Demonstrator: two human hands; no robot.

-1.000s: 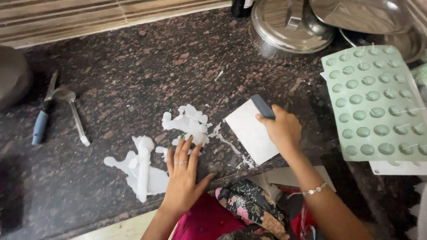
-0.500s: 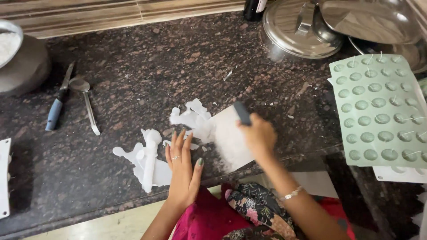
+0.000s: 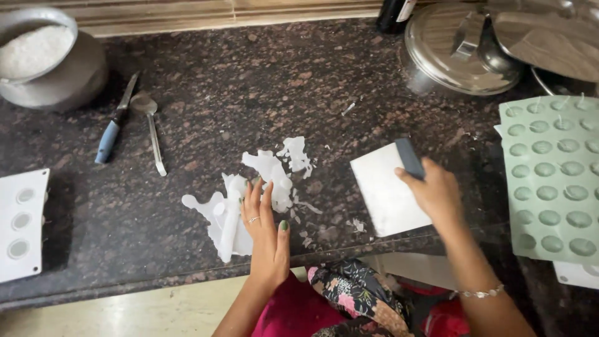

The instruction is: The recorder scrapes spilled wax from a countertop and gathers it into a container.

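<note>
Flat on the dark granite counter [image 3: 262, 81], my left hand [image 3: 265, 221] rests with its fingers together, touching a pile of white wax-like scrapings [image 3: 249, 187]. To the right of the pile, my right hand [image 3: 433, 190] grips the dark handle of a flat white scraper [image 3: 387, 193]. The scraper's blade lies against the counter near the front edge. A few small white flakes [image 3: 357, 224] lie between the pile and the blade.
A pale green mould tray [image 3: 552, 181] with many round cavities sits at the right. A steel pot with lid [image 3: 458, 53] stands behind it. At the left are a grey bowl of white granules [image 3: 43, 59], a blue-handled knife [image 3: 112, 128], a spoon [image 3: 150, 128] and a white mould [image 3: 22, 221].
The scraper swept left against the white pile, then drew back to the right. My left hand stayed on the pile. The view shifted, bringing the bowl and white mould into sight.
</note>
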